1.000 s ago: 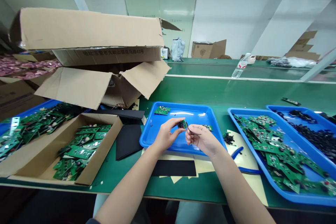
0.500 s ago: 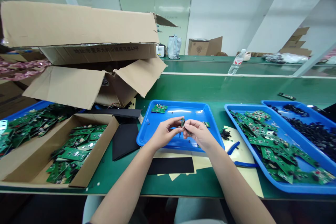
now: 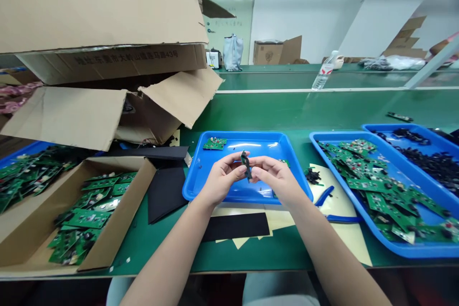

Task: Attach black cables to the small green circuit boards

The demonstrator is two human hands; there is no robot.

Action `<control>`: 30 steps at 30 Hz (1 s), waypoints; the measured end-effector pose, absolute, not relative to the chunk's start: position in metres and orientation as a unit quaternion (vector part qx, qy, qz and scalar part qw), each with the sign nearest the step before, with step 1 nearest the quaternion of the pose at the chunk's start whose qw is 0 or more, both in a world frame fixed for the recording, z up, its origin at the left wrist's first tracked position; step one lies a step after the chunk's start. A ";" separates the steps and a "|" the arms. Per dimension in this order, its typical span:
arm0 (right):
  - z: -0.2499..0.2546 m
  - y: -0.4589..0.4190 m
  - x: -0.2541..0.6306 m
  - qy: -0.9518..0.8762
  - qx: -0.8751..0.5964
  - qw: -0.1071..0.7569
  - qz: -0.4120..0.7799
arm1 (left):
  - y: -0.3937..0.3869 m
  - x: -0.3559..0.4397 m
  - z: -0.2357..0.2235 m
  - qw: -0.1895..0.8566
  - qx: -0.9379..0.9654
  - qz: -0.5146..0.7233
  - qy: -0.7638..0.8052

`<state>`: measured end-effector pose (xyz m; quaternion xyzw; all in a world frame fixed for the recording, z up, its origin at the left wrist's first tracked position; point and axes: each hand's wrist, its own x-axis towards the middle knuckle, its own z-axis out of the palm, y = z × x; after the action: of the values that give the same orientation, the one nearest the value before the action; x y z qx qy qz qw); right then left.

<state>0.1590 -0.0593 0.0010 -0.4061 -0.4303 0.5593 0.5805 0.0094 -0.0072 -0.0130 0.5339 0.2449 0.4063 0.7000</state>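
Observation:
Over the middle blue tray (image 3: 247, 199), a small green circuit board (image 3: 246, 162) is held up nearly edge-on between both hands. My left hand (image 3: 219, 179) pinches it between thumb and fingers from the left. On its other side, the thumb and bent fingers of my right hand (image 3: 278, 179) close on it, and the fingertips are partly hidden. Another green board (image 3: 214, 143) lies in the tray's far left corner. More board pieces show in part behind and below my right hand. A few dark bits are scattered on the tray floor.
Blue-handled pliers (image 3: 324, 196) and a small black-parts pile (image 3: 313, 175) lie right of the tray. Boards fill a cardboard box (image 3: 138, 210) on the left and a blue tray (image 3: 358, 215) on the right. Large cartons (image 3: 103, 19) stand back left; a bottle (image 3: 323, 71) stands behind.
The board between my hands has turned so more of its long side shows upright. My fingers have shifted on it, and my right hand has opened slightly. The view has moved a little.

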 end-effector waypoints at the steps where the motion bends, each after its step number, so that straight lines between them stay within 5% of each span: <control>1: 0.003 -0.061 0.160 -0.426 -0.395 0.579 0.572 | -0.008 0.009 -0.012 0.708 0.523 0.408 0.242; 10: 0.011 -0.074 0.172 -0.372 -0.216 0.523 0.735 | -0.013 0.009 0.001 0.770 0.458 0.389 0.213; 30: 0.015 -0.094 0.164 -0.364 -0.086 0.423 0.825 | -0.016 0.011 0.000 0.760 0.465 0.405 0.207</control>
<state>0.1639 -0.0941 0.0152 -0.0865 -0.3643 0.8252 0.4229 0.0111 -0.0161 0.0002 0.4650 0.2072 0.4047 0.7597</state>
